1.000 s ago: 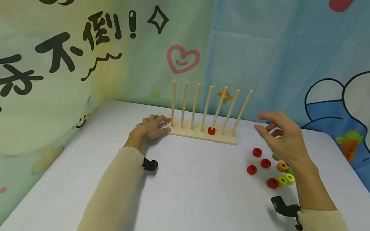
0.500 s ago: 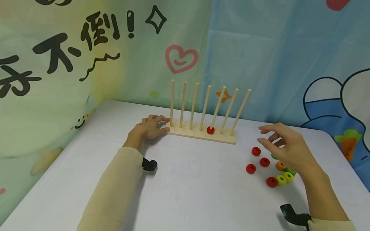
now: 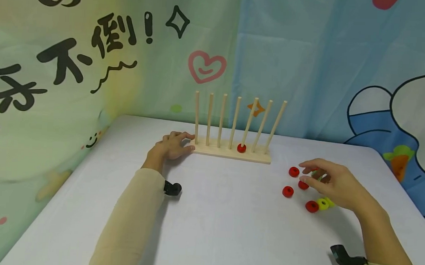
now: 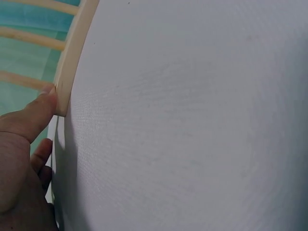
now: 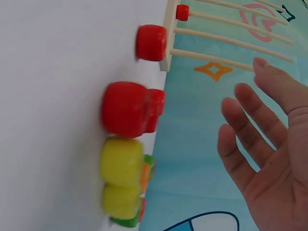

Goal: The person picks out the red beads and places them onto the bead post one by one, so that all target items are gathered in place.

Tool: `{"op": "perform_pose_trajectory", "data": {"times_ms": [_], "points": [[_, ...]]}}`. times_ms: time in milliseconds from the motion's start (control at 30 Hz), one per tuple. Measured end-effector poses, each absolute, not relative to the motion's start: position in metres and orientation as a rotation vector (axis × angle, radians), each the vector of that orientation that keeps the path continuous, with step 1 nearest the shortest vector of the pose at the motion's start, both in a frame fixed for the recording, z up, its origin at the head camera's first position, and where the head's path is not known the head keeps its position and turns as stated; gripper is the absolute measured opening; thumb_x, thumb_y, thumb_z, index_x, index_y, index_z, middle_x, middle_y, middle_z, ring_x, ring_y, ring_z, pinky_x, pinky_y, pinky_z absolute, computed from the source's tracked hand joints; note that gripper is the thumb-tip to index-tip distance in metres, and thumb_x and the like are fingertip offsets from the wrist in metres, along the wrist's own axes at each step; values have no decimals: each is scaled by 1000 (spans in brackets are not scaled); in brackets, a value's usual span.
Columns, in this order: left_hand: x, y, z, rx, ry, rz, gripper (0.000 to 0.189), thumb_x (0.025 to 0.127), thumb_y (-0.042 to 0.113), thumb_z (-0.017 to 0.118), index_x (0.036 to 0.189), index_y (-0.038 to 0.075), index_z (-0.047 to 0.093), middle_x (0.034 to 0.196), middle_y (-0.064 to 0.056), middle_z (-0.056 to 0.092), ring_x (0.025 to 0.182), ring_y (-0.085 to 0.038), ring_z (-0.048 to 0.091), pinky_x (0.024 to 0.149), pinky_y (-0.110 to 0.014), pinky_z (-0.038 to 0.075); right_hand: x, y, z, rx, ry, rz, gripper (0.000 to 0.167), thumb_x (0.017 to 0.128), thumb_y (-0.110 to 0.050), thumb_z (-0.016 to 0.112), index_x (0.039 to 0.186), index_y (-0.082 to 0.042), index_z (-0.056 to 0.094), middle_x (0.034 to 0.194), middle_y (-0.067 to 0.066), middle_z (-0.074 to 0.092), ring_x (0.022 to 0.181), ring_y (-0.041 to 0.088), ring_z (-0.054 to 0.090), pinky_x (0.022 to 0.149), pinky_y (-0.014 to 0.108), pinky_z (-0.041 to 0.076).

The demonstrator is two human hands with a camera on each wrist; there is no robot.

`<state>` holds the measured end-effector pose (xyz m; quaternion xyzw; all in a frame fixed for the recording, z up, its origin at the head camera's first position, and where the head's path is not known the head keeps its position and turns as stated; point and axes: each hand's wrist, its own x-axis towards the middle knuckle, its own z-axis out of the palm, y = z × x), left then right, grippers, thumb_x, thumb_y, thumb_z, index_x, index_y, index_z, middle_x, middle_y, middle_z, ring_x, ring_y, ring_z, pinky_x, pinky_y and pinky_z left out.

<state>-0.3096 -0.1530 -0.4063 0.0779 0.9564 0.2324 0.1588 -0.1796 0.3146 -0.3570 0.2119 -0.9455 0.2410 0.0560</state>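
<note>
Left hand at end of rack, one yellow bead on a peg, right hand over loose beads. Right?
No: head view shows the bead on the peg is red, not yellow. Rest stands: left hand at end of rack, right hand over loose beads.

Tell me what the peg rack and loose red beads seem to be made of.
Peg rack: probably bare wood with a matte finish, judging by its pale tan colour.
Loose red beads: painted wood or plastic, I can't tell which; smooth, evenly coloured, no visible grain.

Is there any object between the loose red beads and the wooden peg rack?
No, nothing visible: only bare white table lies between the loose red beads and the rack. The left hand holds the rack's opposite end.
</note>
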Motion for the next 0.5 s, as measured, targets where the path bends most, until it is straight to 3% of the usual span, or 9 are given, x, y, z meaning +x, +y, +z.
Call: {"op": "perform_pose_trajectory", "data": {"times_ms": [200,500], "points": [[-310,-151,-407,224,2740,663,55,97,57,51,148,43,38,160,-4,19,142,-41,17,107,-66,20,-173,322,-366,616,-2953,763,31,88,-23,77,117,-21,67,99,-7,66,81,12,61,67,25,53],[-309,-152,-408,208,2745,679,54,97,57,51,148,43,39,160,-3,18,143,-41,15,107,-66,19,-167,326,-367,540,-3032,824,33,87,-23,78,117,-16,67,105,3,66,87,21,60,64,25,54]]}}
